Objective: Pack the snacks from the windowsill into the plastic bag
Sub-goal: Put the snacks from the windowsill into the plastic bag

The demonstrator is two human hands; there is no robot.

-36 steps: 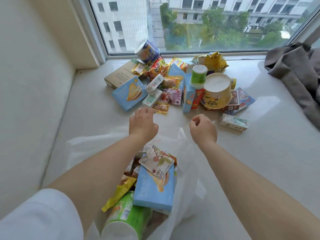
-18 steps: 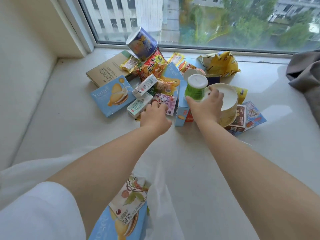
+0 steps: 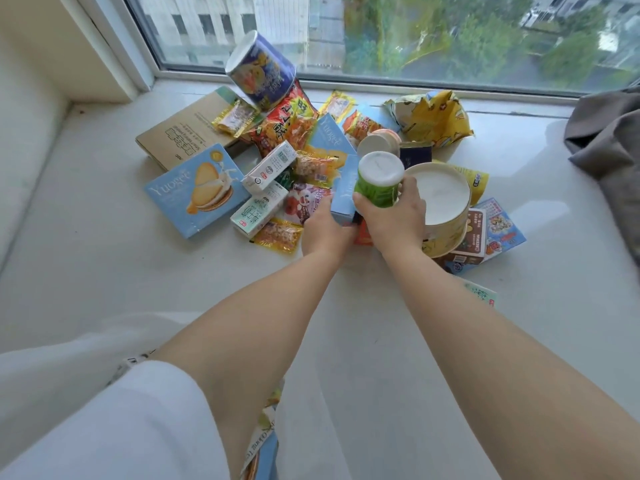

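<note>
Home: windowsill (image 3: 104, 271), snacks (image 3: 277, 161), upper-floor window (image 3: 415, 36).

Small cup (image 3: 379, 183): green with white lid. Large tub (image 3: 446, 216): yellow, white lid. Flat box (image 3: 197, 190): light blue, biscuit picture. Tilted can (image 3: 261, 72): dark blue, yellow print. Crumpled bag (image 3: 433, 116): yellow. Windowsill (image 3: 86, 237): white.

Things by the window

A grey cloth (image 3: 609, 147) lies crumpled on the far right. Behind the window glass (image 3: 415, 32) there are green trees (image 3: 485, 46) and a pale building (image 3: 221, 19).
</note>
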